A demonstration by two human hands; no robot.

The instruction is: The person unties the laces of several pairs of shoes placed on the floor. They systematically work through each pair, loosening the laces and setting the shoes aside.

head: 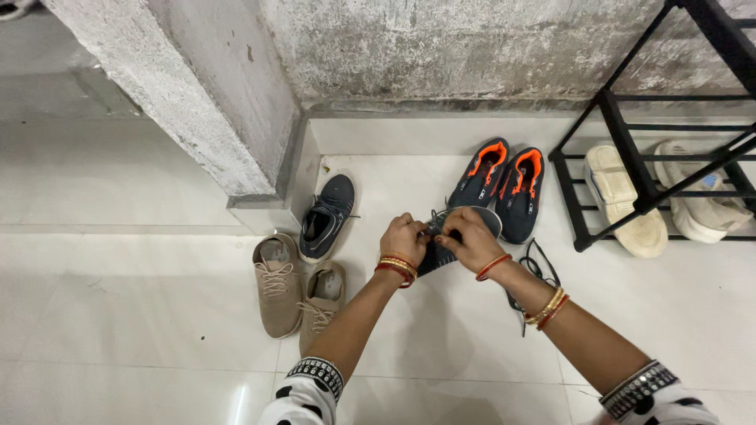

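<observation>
My left hand (403,238) and my right hand (469,238) both grip a dark grey sneaker (438,253) on the white tile floor, fingers pinched at its lacing near the tongue. The shoe is mostly hidden under my hands. A loose black lace (536,264) lies on the floor by my right wrist. Its matching dark grey sneaker (325,218) sits alone to the left, by the wall corner.
A beige pair of laced shoes (298,290) lies at lower left. A navy pair with orange lining (504,189) stands behind my hands. A black metal shoe rack (614,126) at right holds white shoes (626,201). A rough concrete pillar (197,94) rises at upper left.
</observation>
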